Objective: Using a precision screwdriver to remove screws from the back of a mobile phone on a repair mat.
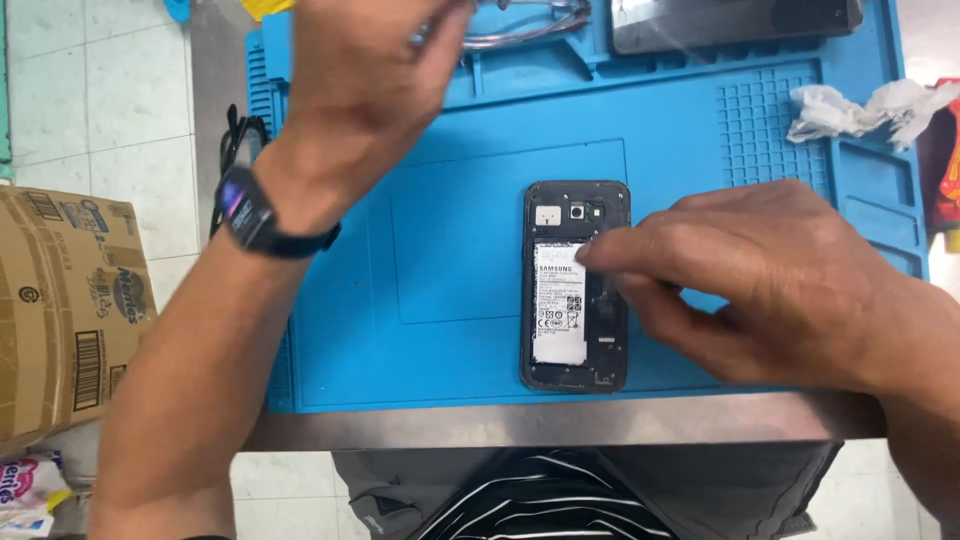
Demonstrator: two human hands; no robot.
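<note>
1. Brown cardboard box [60,310] far left of the opened phone [576,285], off the blue mat [450,250], on the tiled floor side.
2. Left hand [370,85] up and left of the phone, well apart from it, raised over the mat's upper edge; black wrist band [262,220] below it. Motion blur over the fingers; something thin and pale seems pinched at the fingertips, but cannot tell what, nor how tightly closed.
3. Phone lying flat near the mat's front edge, back cover off, white battery [560,305] showing; long axis running away from the body, camera end farthest.
4. Right hand [760,285] coming in from the phone's right side, across its long axis. Index fingertip [592,255] resting on the battery's upper right corner; other fingers curled loosely beside the phone's right edge, pressing rather than gripping, nothing held.
5. Clearly nearer hand: the right, touching the phone; the left well clear.
6. Crumpled white tissue [860,108] up and right of the phone, on the mat's gridded corner.
7. Second dark device [730,22] above the phone, at the mat's far edge.
</note>
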